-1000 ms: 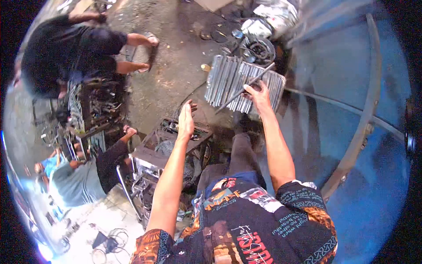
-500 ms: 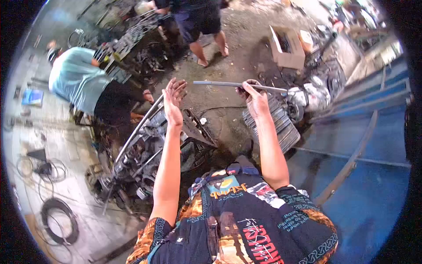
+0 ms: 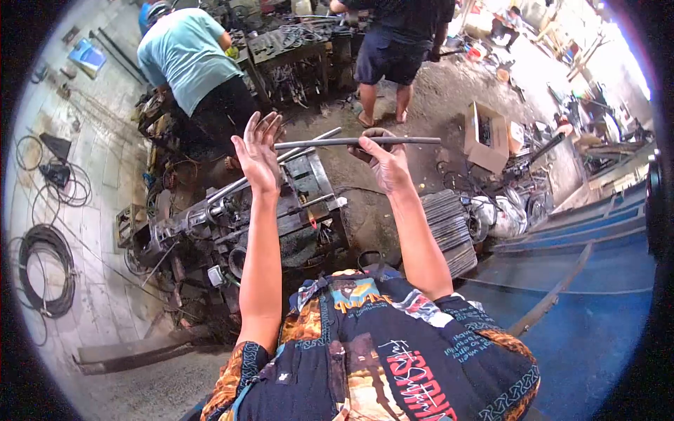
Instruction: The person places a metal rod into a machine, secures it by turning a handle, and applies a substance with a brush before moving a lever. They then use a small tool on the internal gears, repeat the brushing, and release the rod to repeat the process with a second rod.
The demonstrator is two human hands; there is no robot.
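The right hand had its grip closed around a dark metal rod, thumb across it, right forearm stretched forward. The rod ran roughly level, its other end beside the left hand, spread with fingers raised; whether they touched was hard to tell. Stacked bars lay near that forearm. Beyond, an open cardboard box held dark items.

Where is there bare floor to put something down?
Mostly bare floor lies between the cardboard box and the person in dark shorts. A smaller patch lies between the machine and the stack of bars. The workbench and machine top are crowded.
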